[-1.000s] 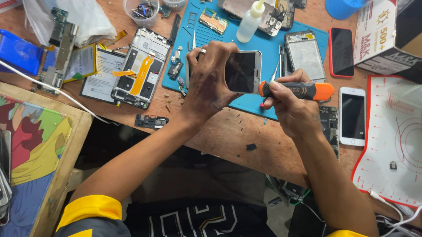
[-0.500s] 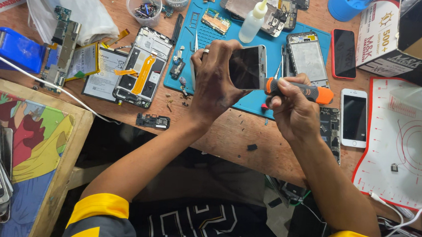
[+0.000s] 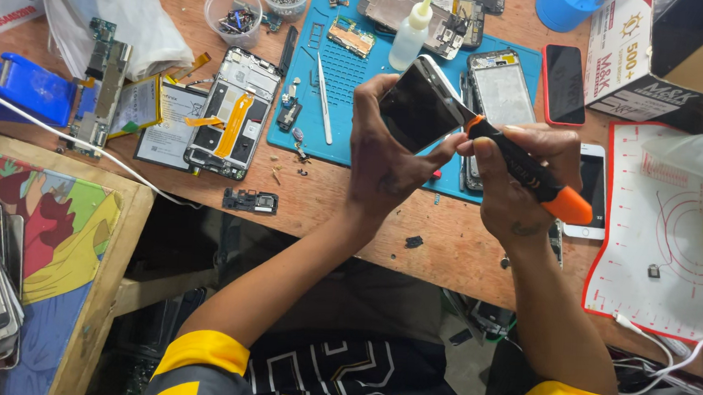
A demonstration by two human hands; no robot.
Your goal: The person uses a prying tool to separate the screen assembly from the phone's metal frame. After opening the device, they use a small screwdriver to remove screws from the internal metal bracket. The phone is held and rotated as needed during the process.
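My left hand grips a phone with a dark screen, held tilted above the blue work mat. In my right hand is a screwdriver with a black and orange handle; its tip touches the phone's right edge. Both hands hover over the wooden bench, close together.
An opened phone with an orange flex cable and a battery lie left of the mat. A white glue bottle, tweezers, more opened phones, a red phone, a white phone, a cardboard box and parts cups crowd the bench.
My hands have lifted the phone and tilted it more upright. The screwdriver swung so its handle points down right and its tip meets the phone's edge.
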